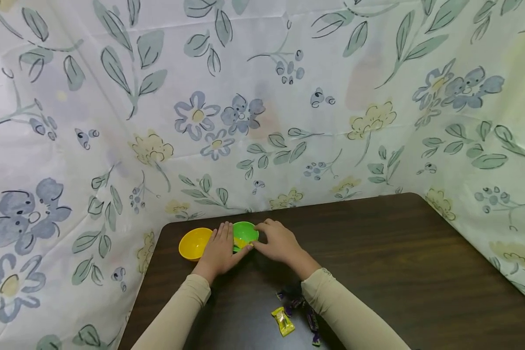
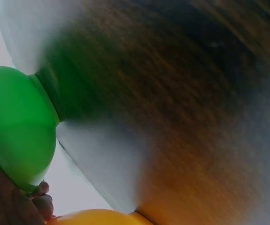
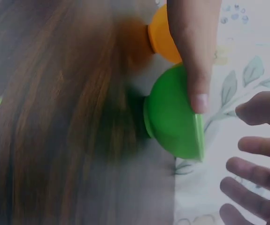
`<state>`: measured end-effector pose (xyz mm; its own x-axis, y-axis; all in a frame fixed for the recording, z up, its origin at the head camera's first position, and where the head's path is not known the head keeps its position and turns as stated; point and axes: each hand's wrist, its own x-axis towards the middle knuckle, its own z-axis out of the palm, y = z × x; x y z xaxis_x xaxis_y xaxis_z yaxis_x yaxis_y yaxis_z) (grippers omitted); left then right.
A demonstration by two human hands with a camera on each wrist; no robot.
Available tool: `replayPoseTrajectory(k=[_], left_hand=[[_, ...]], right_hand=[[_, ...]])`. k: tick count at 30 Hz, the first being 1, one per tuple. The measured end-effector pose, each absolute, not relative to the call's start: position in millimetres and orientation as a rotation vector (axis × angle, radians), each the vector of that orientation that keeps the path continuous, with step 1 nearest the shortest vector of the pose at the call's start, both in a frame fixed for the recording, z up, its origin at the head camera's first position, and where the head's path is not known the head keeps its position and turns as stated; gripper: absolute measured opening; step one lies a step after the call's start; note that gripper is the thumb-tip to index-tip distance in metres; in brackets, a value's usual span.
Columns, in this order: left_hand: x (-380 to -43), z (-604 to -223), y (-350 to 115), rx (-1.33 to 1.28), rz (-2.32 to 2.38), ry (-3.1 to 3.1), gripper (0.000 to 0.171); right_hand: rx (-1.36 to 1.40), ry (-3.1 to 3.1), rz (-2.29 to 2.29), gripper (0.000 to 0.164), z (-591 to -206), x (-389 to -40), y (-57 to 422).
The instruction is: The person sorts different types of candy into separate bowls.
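Note:
My left hand (image 1: 220, 250) lies at the near left side of a green bowl (image 1: 246, 230), its fingers straight and pointing away. In the right wrist view the left thumb (image 3: 200, 93) rests at the bowl's rim. Yellow pieces (image 1: 239, 243) show inside the bowl, partly covered by the hands. To the right of the bowl, my right hand (image 1: 280, 241) hovers with its fingers spread apart and nothing between them, its fingertips close to the rim. An orange-yellow bowl (image 1: 194, 243) stands just left of the left hand, which overlaps its edge.
Nearer on the dark wooden table (image 1: 376, 253) lie a yellow wrapped candy (image 1: 283, 321) and several purple-wrapped candies (image 1: 312, 321), partly hidden by the right sleeve. A floral cloth (image 1: 262, 121) hangs behind the table and along its sides.

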<state>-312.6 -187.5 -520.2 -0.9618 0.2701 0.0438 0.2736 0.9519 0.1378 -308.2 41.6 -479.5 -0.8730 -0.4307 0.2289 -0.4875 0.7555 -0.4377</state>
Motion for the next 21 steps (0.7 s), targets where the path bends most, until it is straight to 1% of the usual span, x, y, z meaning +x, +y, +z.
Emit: replayPoseTrajectory(k=[11,21], left_hand=[[-316,-520,-188,-0.429,-0.216,-3.091,0.111],[-311,-518,-189,-0.418,-0.242,-3.082,0.107]], right_hand=[[0.863,-2.783,0.632,0.037,-467,-284,60],[0.944,-2.767,0.593,0.037,-467,-249,72]])
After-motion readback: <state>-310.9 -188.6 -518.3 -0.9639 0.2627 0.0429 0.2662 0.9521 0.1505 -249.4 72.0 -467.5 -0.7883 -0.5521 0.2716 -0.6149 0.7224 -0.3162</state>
